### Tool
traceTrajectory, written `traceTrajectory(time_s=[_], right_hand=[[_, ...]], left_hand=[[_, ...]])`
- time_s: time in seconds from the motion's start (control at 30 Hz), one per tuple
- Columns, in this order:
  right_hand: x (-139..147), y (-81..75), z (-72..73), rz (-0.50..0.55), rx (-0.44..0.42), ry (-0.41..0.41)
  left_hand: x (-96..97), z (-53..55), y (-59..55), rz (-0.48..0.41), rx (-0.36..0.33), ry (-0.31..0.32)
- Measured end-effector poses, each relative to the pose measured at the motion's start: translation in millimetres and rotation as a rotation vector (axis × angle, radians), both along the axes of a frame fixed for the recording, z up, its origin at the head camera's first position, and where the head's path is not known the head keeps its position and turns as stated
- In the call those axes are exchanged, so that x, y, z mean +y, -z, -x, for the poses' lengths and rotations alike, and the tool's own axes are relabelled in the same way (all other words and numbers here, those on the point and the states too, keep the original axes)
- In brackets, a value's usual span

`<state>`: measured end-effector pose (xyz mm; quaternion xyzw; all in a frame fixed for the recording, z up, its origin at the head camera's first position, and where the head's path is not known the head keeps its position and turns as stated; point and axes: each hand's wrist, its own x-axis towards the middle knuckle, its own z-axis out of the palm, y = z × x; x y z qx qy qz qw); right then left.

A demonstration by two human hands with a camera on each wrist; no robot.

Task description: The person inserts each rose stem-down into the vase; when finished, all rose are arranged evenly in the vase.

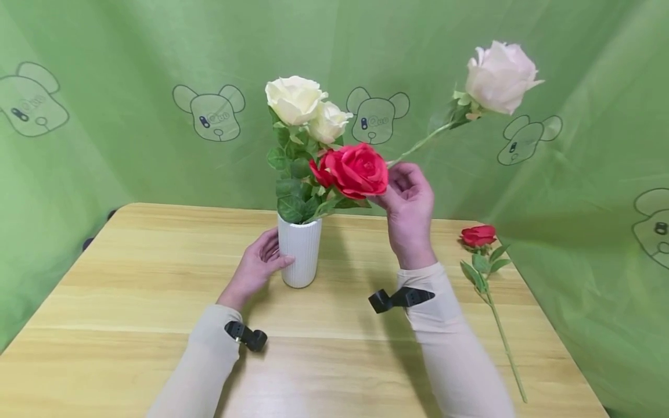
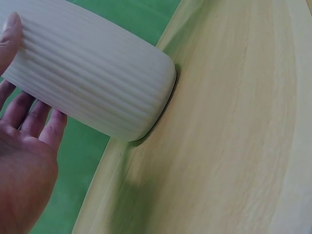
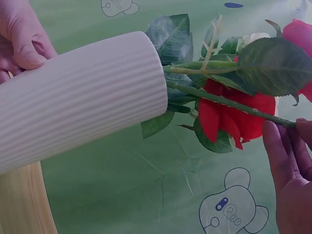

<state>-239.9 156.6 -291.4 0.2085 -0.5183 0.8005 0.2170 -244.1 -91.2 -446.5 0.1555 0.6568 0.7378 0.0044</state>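
Observation:
A white ribbed vase (image 1: 300, 255) stands upright on the table, and my left hand (image 1: 257, 264) holds its left side, thumb in front and fingers behind. The left wrist view shows the vase's base (image 2: 146, 97) on the wood. Cream roses (image 1: 295, 100) and red roses (image 1: 360, 171) with green leaves rise from the vase. My right hand (image 1: 413, 209) pinches the stem of a pale pink rose (image 1: 502, 76), whose bloom leans far up to the right. In the right wrist view this green stem (image 3: 224, 101) runs into the vase mouth; its lower end is hidden inside.
Another red rose (image 1: 478, 236) with a long stem lies on the right side of the wooden table (image 1: 130, 290). Green curtains (image 1: 407, 35) with printed bear heads hang behind the table and at both sides.

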Motion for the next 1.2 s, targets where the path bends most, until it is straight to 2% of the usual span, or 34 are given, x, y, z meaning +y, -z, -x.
traceTrajectory(time_s=[0.17,0.6,0.8,1.0,1.2], right_hand=[[-3.1,1.6,1.0,-0.035,-0.027,0.014],[-1.0,0.1,0.1,-0.116,-0.004,0.04],[-3.0,1.9,-3.2,-0.169,-0.011,0.035],[-6.0,1.8,-3.3,-0.16,0.012,0.041],[-7.7,-1.0,-2.9,-0.131,0.04,0.081]], left_hand=[[0.1,-0.4,-0.6,0.003,-0.001,-0.003],[0.8,-0.7,-3.4,0.006,-0.002,-0.005],[-0.2,-3.6,-0.9,0.016,-0.014,-0.007],[-0.3,-3.1,0.1,0.002,-0.001,-0.008],[0.1,-2.2,-1.3,0.0,0.0,-0.01]])
